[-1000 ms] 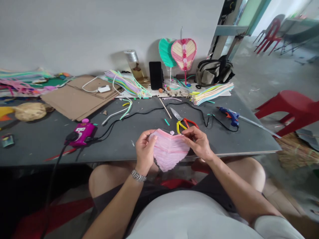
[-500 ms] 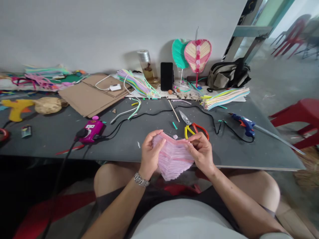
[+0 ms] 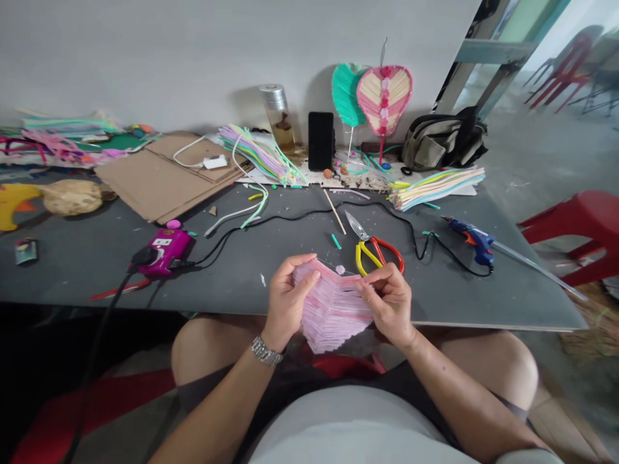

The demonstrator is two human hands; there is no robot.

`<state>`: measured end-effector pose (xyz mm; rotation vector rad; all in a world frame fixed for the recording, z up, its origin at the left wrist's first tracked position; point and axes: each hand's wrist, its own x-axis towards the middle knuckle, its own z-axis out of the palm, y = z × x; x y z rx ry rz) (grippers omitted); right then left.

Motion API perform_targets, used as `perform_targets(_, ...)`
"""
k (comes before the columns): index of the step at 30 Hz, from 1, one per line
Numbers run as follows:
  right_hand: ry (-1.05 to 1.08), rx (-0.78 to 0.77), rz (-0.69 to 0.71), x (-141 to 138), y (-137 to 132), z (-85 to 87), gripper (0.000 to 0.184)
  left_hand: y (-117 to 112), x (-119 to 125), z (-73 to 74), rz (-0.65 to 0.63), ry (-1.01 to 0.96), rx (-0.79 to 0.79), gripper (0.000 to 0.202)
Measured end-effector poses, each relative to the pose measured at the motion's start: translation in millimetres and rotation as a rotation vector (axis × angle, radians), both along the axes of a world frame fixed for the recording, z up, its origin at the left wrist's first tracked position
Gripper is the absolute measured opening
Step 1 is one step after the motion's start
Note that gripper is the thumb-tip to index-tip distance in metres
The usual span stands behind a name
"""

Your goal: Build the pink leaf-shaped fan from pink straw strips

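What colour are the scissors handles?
The scissors have one yellow handle and one red, clearest in the head view.

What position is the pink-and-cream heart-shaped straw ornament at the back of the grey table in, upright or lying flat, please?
Upright: the pink-and-cream heart-shaped ornament stands on its thin red stem, face toward the camera.

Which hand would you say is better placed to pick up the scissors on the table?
Probably the right hand: the scissors lie just beyond it on the table. The left hand sits farther off, on the other side of the pink straw heart that both hands hold.
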<state>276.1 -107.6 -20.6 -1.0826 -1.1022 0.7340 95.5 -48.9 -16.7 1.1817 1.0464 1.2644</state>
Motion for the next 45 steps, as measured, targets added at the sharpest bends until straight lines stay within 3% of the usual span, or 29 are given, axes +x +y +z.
perform_targets(7,-0.039,-0.033,-0.008,1,-3,-1.4,0.024,1,1,2.6,0.017,-0.014,-0.020,0.031)
perform_targets(15,-0.055,-0.017,0.123,7,-5,0.5,0.019,1,-2,-3.3,-0.020,0.038,0.005,0.032)
perform_targets(23,-0.069,-0.016,0.041,7,-11,-1.8,0.022,2,-1,-2.6,-0.065,0.085,0.030,0.031)
perform_targets(30,-0.099,-0.035,0.058,10,-14,-6.0,0.017,2,0,-0.5,-0.078,0.092,0.075,0.027)
perform_targets(37,-0.108,-0.054,0.069,13,-16,-4.9,0.014,7,7,10.0,-0.142,0.023,-0.115,0.027)
perform_targets(45,-0.089,-0.135,0.123,16,-16,-8.0,0.030,7,6,6.6,-0.084,0.105,-0.012,0.022)
